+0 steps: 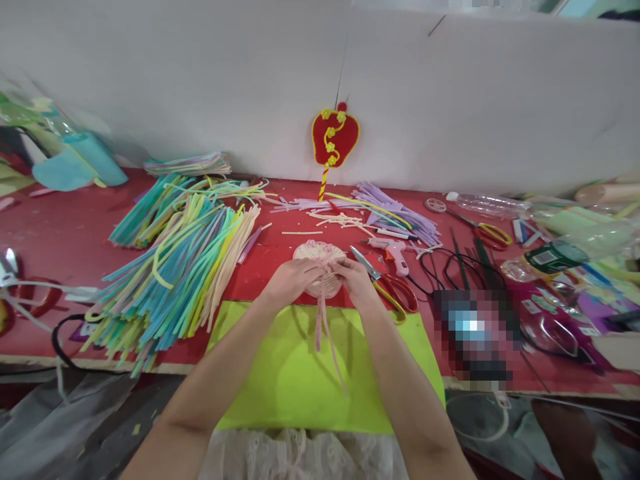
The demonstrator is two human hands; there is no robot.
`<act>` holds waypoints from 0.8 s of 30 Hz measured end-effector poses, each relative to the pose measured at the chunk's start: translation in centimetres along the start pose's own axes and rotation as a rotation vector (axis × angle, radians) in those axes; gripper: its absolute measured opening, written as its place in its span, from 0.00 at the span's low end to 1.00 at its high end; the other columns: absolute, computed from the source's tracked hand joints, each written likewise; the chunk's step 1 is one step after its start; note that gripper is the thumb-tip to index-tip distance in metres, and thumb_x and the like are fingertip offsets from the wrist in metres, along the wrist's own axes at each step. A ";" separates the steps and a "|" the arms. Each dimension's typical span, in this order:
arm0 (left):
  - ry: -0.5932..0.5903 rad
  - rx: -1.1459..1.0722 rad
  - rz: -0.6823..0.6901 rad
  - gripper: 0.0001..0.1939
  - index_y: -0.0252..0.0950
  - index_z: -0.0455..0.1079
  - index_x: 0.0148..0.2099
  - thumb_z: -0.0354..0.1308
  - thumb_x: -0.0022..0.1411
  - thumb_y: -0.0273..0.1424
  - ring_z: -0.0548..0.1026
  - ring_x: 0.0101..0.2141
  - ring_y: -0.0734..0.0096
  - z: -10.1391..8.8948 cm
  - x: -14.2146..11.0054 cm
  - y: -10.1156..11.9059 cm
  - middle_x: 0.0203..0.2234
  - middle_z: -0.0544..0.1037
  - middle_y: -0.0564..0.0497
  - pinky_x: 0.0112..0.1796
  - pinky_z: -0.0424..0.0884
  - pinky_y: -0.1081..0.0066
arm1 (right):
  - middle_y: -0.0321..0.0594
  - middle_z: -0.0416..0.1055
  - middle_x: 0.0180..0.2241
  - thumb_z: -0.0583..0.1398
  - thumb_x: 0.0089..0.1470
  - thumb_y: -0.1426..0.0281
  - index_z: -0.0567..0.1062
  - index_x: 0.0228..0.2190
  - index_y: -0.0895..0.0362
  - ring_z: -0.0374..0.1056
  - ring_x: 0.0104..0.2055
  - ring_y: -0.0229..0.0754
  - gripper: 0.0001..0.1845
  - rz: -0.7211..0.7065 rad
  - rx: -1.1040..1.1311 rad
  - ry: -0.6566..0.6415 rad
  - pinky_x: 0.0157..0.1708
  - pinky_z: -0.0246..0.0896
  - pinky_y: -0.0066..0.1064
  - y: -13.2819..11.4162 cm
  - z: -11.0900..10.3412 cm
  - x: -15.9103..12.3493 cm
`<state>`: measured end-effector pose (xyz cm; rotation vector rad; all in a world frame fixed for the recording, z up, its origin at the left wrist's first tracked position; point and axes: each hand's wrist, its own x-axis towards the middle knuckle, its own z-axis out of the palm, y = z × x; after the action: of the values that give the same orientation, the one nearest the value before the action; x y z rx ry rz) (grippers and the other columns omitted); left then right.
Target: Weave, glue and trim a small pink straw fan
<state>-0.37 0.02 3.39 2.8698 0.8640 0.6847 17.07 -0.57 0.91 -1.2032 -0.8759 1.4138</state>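
One pale round piece [313,251] with two long pink strips [319,327], in the pinch of both hands [293,280] [354,277]

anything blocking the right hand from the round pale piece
Nothing visible: the right hand is already at the round pale piece, alongside the left hand. The scissors lie on the right hand's outer side, not between them.

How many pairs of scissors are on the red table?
3: one pair beside the right hand, a second pair farther right, a third pair at the left edge, partly cut off. More may be hidden.
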 end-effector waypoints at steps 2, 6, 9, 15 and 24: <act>-0.005 0.010 0.002 0.10 0.36 0.69 0.41 0.48 0.61 0.26 0.72 0.42 0.71 0.1 0.1 0.1 0.39 0.76 0.49 0.44 0.67 0.71 | 0.31 0.65 0.18 0.68 0.30 0.61 0.73 0.20 0.57 0.57 0.20 0.32 0.15 -0.012 -0.003 -0.002 0.23 0.51 0.27 -0.2 0.1 -0.1; 0.042 0.026 0.002 0.10 0.37 0.69 0.42 0.48 0.61 0.26 0.71 0.44 0.70 0.5 -0.1 -0.2 0.42 0.75 0.51 0.45 0.66 0.70 | 0.32 0.67 0.20 0.67 0.32 0.60 0.74 0.21 0.57 0.60 0.23 0.33 0.15 -0.041 -0.034 -0.005 0.26 0.54 0.28 -0.3 0.1 -0.3; 0.096 -0.016 -0.039 0.09 0.37 0.70 0.39 0.49 0.62 0.28 0.71 0.43 0.70 1.0 -0.1 -0.3 0.41 0.74 0.51 0.44 0.65 0.69 | 0.33 0.68 0.21 0.67 0.32 0.60 0.74 0.21 0.57 0.61 0.24 0.34 0.14 -0.044 -0.045 -0.011 0.28 0.55 0.28 -0.4 0.2 -0.3; 0.247 -0.264 -0.215 0.09 0.35 0.70 0.31 0.55 0.58 0.36 0.71 0.34 0.71 1.7 0.2 0.3 0.29 0.74 0.50 0.36 0.67 0.71 | 0.34 0.70 0.22 0.68 0.30 0.60 0.73 0.20 0.57 0.64 0.25 0.36 0.15 -0.006 0.023 -0.063 0.30 0.58 0.30 -0.5 0.9 -0.7; 0.320 -0.619 -0.569 0.09 0.35 0.64 0.26 0.61 0.49 0.32 0.66 0.26 0.77 2.4 0.8 1.6 0.23 0.69 0.56 0.29 0.63 0.76 | 0.34 0.70 0.20 0.69 0.27 0.60 0.73 0.20 0.57 0.63 0.23 0.34 0.17 0.026 0.078 -0.029 0.27 0.57 0.29 -0.7 1.6 -1.0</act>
<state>2.10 -0.70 1.85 1.8812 1.1741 1.0989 15.67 -1.22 2.17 -1.1419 -0.8198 1.4761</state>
